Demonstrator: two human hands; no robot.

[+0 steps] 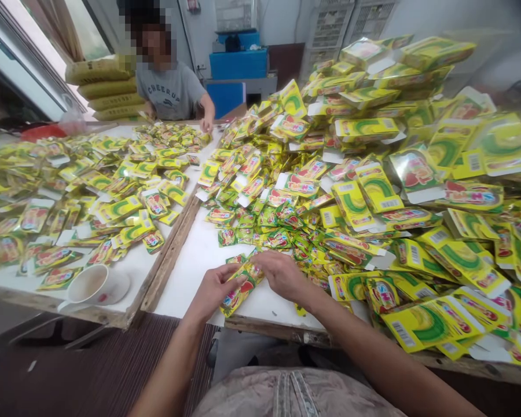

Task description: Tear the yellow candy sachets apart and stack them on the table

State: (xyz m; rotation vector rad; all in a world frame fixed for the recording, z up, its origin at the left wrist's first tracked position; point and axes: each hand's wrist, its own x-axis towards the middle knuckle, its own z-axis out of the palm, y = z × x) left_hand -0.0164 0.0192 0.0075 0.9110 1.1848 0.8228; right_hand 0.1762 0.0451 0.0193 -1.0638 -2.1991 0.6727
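My left hand (212,288) is closed around the lower side of a small yellow and green printed carton (238,298), tilted over the table's front edge. At the carton's upper end, the fingers of my right hand (284,277) are pinched together. What they hold there is hidden, so I cannot tell whether it is the flap or a small packet. Just beyond my hands lie many small green and yellow sachets (278,238). To the right, flat and part-opened cartons (438,324) of the same print are heaped beside my right forearm.
A tall carton pile (364,124) rises at the right. A wooden edge strip (169,255) divides my white table from the left table, where more cartons (117,211) and a white cup (87,285) stand. Across the table, a co-worker's hand (207,123) touches the packets.
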